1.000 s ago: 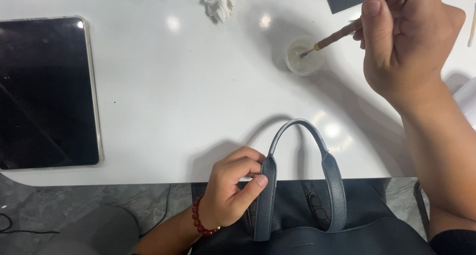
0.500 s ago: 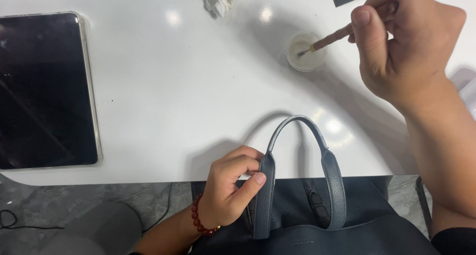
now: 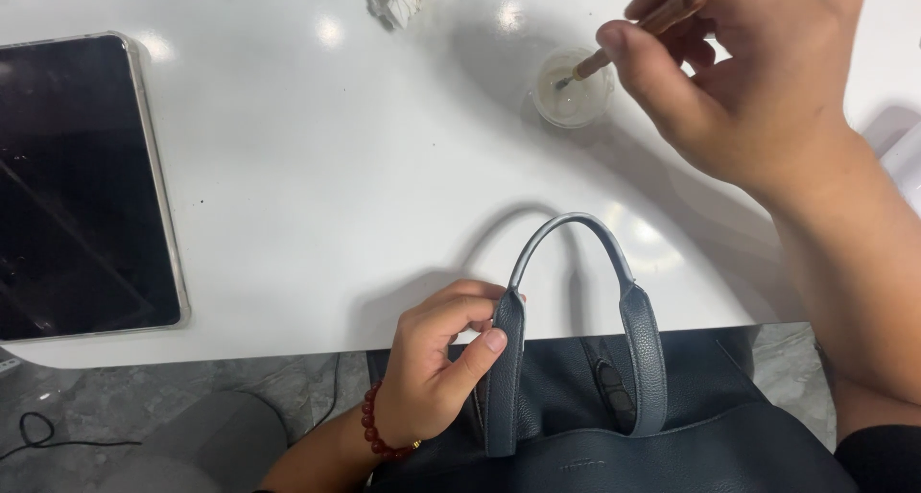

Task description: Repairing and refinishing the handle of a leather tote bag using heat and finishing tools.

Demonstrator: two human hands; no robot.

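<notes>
Two hands work: left hand [image 3: 446,363] pinches the bag handle [image 3: 576,320] steady while right hand [image 3: 743,81] grips the brush [image 3: 628,40], best dipping lightly into the small dish [image 3: 573,88].

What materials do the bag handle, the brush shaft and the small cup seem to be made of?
Bag handle: probably leather or imitation, dark blue-grey, matte, with a pebbled grain.
Brush: shaft looks like wood, brown with a smooth finish.
Small cup: likely translucent plastic, whitish; glass cannot be excluded.

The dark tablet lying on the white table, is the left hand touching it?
No, the left hand pinches the dark blue leather bag handle at the table's edge, well apart from the dark tablet on the white table.
</notes>
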